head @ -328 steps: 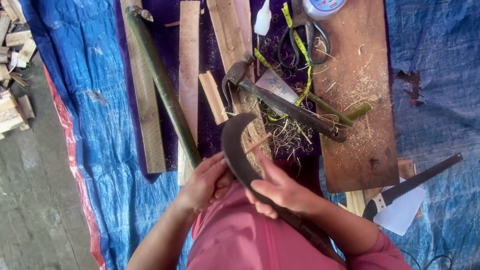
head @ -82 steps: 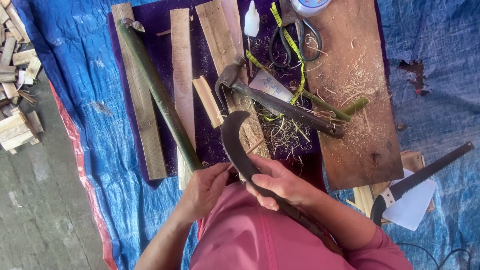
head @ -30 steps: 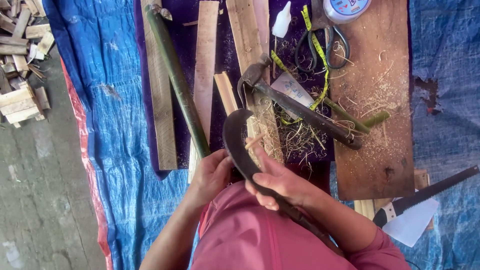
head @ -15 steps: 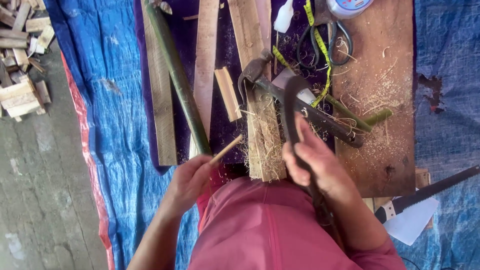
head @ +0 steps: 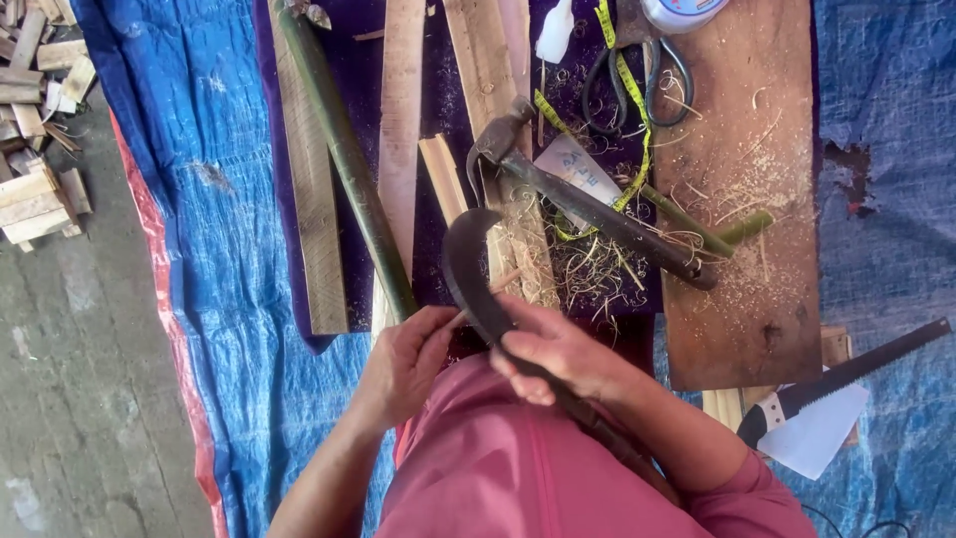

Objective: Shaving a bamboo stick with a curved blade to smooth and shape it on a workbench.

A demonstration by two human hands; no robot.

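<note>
Right hand (head: pixel 558 351) gripped the dark curved iron sickle (head: pixel 468 269), blade outward for paring. Left hand (head: pixel 408 359) pinched a thin pale bamboo sliver (head: pixel 498 282) steady against the blade, above the blue tarpaulin (head: pixel 199 149).

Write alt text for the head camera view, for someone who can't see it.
Seen from above, a person's right hand grips a dark curved knife while the left hand holds a thin bamboo sliver against its blade. In front lie a green bamboo pole, wooden planks, a hammer, scissors and shavings on a blue tarp.
</note>
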